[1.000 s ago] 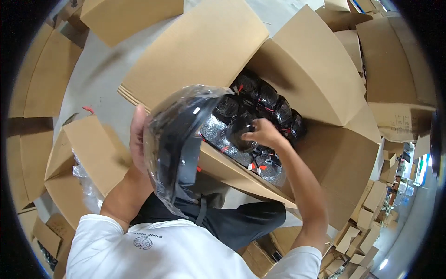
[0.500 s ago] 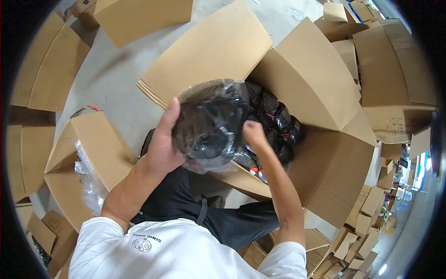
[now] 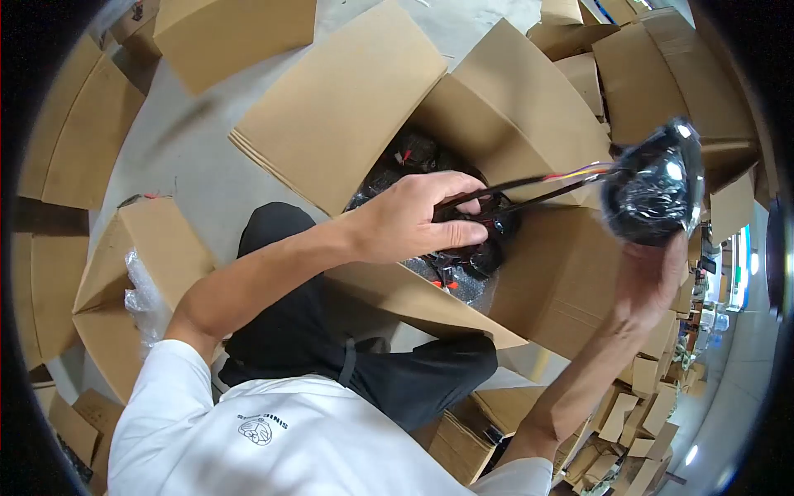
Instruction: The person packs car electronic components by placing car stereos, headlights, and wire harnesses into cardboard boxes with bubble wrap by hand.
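My right hand [image 3: 649, 277] is raised at the right, closed round the underside of a round black part in clear plastic wrap [image 3: 653, 190]. Dark cables [image 3: 546, 186] with a few coloured wires run from that part leftward. Over the open carton my left hand [image 3: 413, 215] grips those cables, its thumb and fingers pinched about them. Below it, the big open cardboard box [image 3: 562, 264] holds several more black wrapped parts [image 3: 484, 252], some with red bits showing. The left hand hides part of the box's contents.
At the left stands a smaller open carton [image 3: 136, 314] with clear plastic wrap [image 3: 145, 298] hanging from it. Another carton [image 3: 231, 37] sits on the grey floor [image 3: 186, 124] at the far left. Stacked boxes [image 3: 686, 91] line the right side.
The wrapped part has gone from my left hand to my right and moved far to the right. Its cables are now stretched out, with my left hand gripping them over the box.
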Demonstrator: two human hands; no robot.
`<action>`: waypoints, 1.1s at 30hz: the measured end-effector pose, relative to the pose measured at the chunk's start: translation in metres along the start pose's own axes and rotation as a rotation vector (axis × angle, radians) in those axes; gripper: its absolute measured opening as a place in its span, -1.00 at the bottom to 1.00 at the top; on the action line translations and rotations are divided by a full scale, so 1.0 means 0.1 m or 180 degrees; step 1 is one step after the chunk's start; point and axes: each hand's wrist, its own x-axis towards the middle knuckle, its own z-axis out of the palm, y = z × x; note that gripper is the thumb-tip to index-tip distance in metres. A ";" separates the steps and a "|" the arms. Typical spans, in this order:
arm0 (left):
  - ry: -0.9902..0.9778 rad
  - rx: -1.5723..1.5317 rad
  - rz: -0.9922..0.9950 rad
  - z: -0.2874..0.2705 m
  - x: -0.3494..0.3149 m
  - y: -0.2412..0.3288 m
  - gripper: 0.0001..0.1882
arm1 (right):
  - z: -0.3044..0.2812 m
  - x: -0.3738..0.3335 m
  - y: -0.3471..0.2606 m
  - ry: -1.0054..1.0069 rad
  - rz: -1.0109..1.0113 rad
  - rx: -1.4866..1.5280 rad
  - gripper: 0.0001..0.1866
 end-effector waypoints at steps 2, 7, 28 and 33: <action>0.0366 0.1203 0.0471 -0.03 0.05 -0.25 -0.55 | -0.23 0.03 -0.13 0.0014 -0.0222 -0.0796 -0.41; 0.0581 0.1386 -0.0038 -0.06 -0.03 -0.48 -0.52 | -0.86 -0.36 -0.16 -0.0055 0.0455 -0.2738 -0.36; 0.0883 0.1440 -0.0084 -0.33 -0.13 -0.34 -0.56 | -0.56 -1.63 4.02 -0.0450 0.4610 -0.1447 -0.71; 0.0458 0.1479 -0.0501 -0.07 0.06 -0.30 -0.56 | -0.64 -1.37 3.59 -0.2288 0.2469 -0.3869 -0.55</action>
